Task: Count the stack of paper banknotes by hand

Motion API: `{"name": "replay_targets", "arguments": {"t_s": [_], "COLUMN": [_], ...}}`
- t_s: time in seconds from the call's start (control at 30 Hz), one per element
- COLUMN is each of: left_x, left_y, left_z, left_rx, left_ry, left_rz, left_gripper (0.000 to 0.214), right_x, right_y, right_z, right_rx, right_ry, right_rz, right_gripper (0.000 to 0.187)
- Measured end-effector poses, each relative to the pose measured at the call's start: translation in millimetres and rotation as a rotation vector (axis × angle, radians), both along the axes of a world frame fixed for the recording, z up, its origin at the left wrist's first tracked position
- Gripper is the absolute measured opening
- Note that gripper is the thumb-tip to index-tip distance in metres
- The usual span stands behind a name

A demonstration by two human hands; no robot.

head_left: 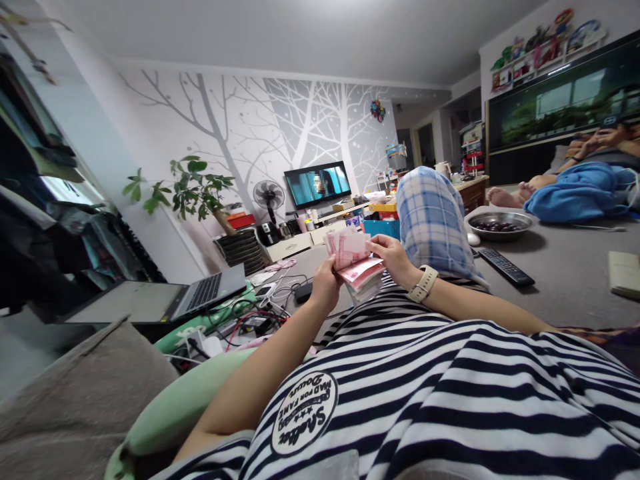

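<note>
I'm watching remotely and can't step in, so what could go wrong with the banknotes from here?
The stack of banknotes is held in the air between the left hand and right hand, over the striped shirt. The top notes are fanned up and loose, so one could slip free. A dropped note might slide toward the tangle of cables beside the laptop.

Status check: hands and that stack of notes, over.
Left hand grips the banknote stack from below. Right hand on its top edge, thumbing notes. Stack held above the lap, nothing in the way; raised knee just behind.
</note>
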State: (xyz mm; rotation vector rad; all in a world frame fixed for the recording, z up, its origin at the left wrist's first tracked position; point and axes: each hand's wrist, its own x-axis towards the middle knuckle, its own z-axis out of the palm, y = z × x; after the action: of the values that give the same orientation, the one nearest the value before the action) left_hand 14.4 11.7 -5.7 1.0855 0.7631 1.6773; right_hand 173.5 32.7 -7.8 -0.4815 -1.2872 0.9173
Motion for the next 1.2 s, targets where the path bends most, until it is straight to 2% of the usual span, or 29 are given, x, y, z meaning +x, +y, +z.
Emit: {"name": "replay_targets", "arguments": {"t_s": [1.2], "left_x": [-0.2], "left_y": [0.8], "left_z": [0.5], "left_rx": [-0.01], "left_ry": [-0.016], "left_rz": [-0.004], "left_gripper": [0.018], "right_x": [-0.1], "right_y": [-4.6], "right_z": [3.0], "right_rx": [-0.021], "right_ry": [0.05], "right_rz": [0.041], "right_gripper": [0.034]}}
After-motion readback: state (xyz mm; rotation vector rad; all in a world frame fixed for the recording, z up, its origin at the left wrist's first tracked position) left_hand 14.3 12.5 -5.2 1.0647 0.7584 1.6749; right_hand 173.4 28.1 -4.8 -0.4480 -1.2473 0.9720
